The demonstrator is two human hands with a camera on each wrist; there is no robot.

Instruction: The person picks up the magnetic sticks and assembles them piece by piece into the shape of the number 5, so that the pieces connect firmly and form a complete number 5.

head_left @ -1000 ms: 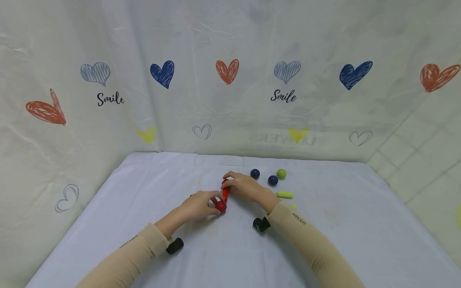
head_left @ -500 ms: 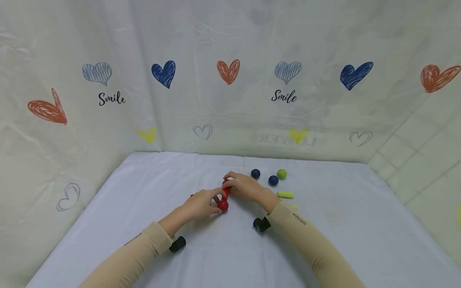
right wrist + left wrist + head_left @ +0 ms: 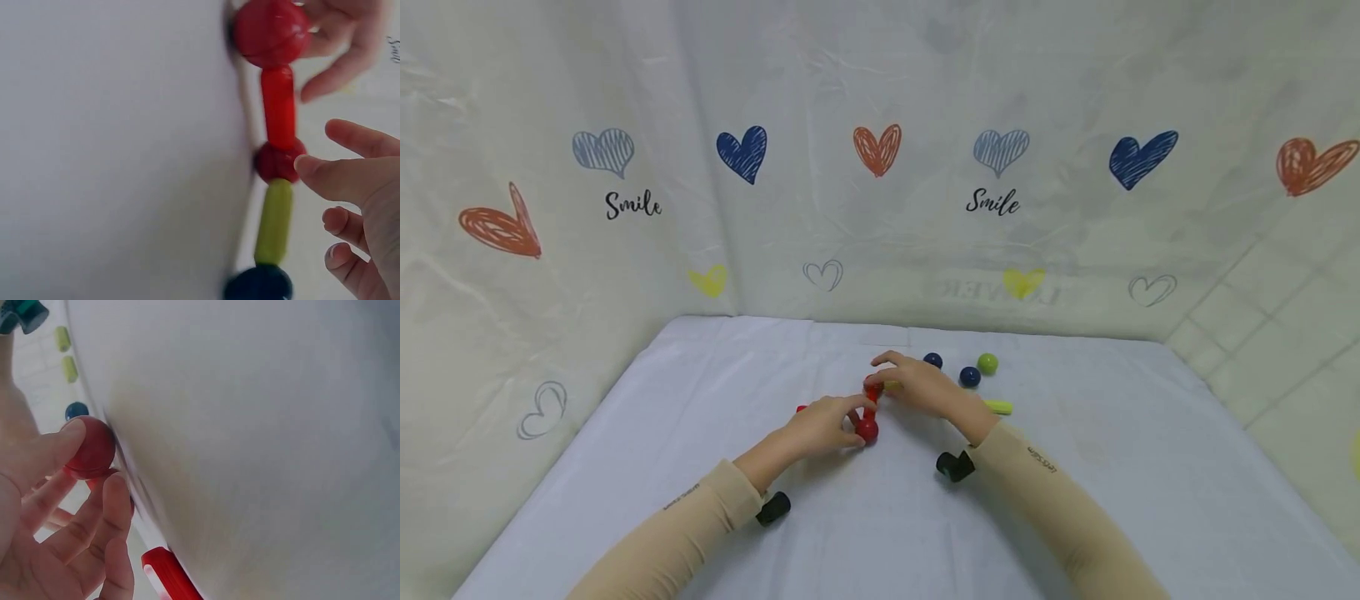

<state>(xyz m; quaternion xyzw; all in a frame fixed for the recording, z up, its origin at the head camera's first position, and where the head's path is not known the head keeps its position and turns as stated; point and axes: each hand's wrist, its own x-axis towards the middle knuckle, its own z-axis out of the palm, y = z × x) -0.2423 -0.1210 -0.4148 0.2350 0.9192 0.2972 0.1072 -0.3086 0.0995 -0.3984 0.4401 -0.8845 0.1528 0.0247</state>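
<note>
My left hand (image 3: 825, 427) pinches a red ball (image 3: 867, 430) between thumb and fingers, low over the white cloth. From this ball a red stick (image 3: 279, 107) runs to a second red ball (image 3: 279, 160) farther back. Over that far ball is my right hand (image 3: 920, 385), its fingers spread. In the right wrist view its thumb tip is at the ball's side, and whether it touches cannot be told. A yellow-green stick (image 3: 274, 222) extends from the far ball toward a dark blue ball (image 3: 259, 284); whether those ends are joined is unclear.
At the back right lie another blue ball (image 3: 970, 377), a green ball (image 3: 988, 363) and a loose yellow-green stick (image 3: 998, 407). Another red piece (image 3: 170, 575) lies beyond the left hand. Dark cylinders (image 3: 772, 507) hang at both sleeves. A curtain (image 3: 880, 233) with printed hearts stands behind.
My right hand has loosened its fingers from the far red ball and lifted slightly to the right. My left hand, still on the near red ball, has shifted slightly right.
</note>
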